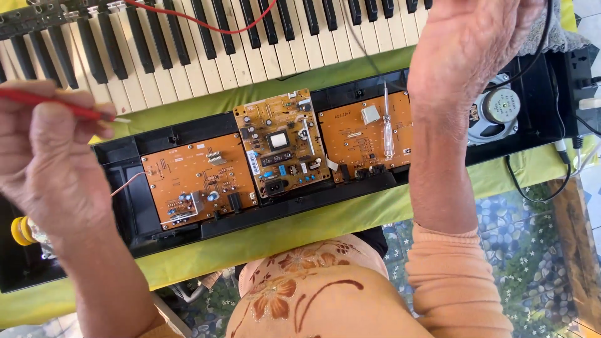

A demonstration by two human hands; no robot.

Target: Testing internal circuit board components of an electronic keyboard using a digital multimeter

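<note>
Count taken relative to the long black plastic keyboard casing (144, 206). Inside the casing: three orange-brown printed circuit boards, namely one at its left part (197, 178), one at its middle (282, 143), one right of middle (366, 134). One clear-handled slim screwdriver (387, 122) lies on the third board. One round metal-backed loudspeaker (494, 112) sits at the casing's right end. One roll of yellow tape (20, 230) shows at its left end. Beyond the casing's far edge: one row of black and white piano keys (206, 44), crossed by one red wire (206, 25). Above the casing: two bare hands, one left (47, 163), one right (469, 50); the left grips one red-handled probe (56, 103)
</note>
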